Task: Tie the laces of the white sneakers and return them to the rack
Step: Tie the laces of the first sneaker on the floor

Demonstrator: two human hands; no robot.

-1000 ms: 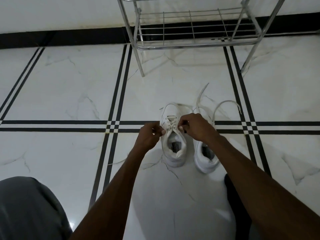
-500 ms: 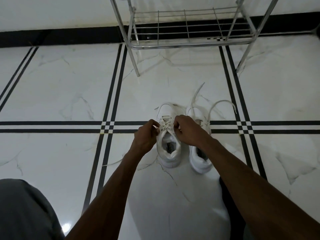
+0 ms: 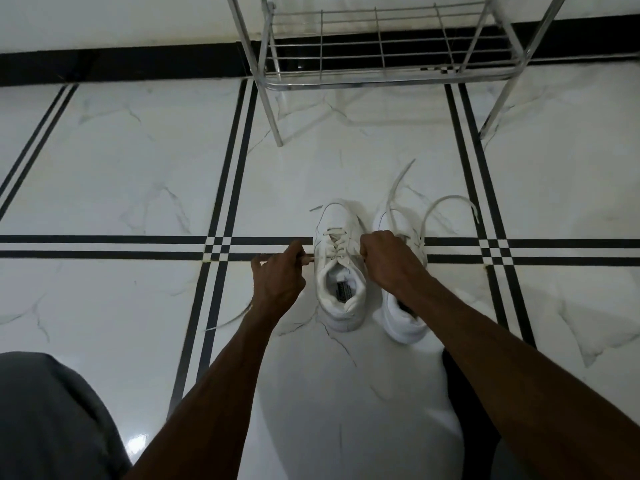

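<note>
Two white sneakers stand side by side on the floor, toes pointing away from me. At the left sneaker [image 3: 337, 287], my left hand [image 3: 278, 275] pinches one lace end just off its left side. My right hand [image 3: 388, 259] grips the other lace end on the sneaker's right side. My right wrist covers part of the right sneaker [image 3: 403, 320]. Its loose laces [image 3: 433, 209] curl on the floor beyond its toe. The metal wire rack [image 3: 384, 72] stands farther ahead against the wall.
The floor is white marble tile [image 3: 121, 174] with black stripe lines. A loose lace tail [image 3: 230, 320] trails on the floor under my left forearm. My grey-clothed knee [image 3: 52, 420] fills the lower left corner.
My left hand has pulled outward to the left, away from the sneaker, drawing the lace with it. My right hand stays near the tongue.
</note>
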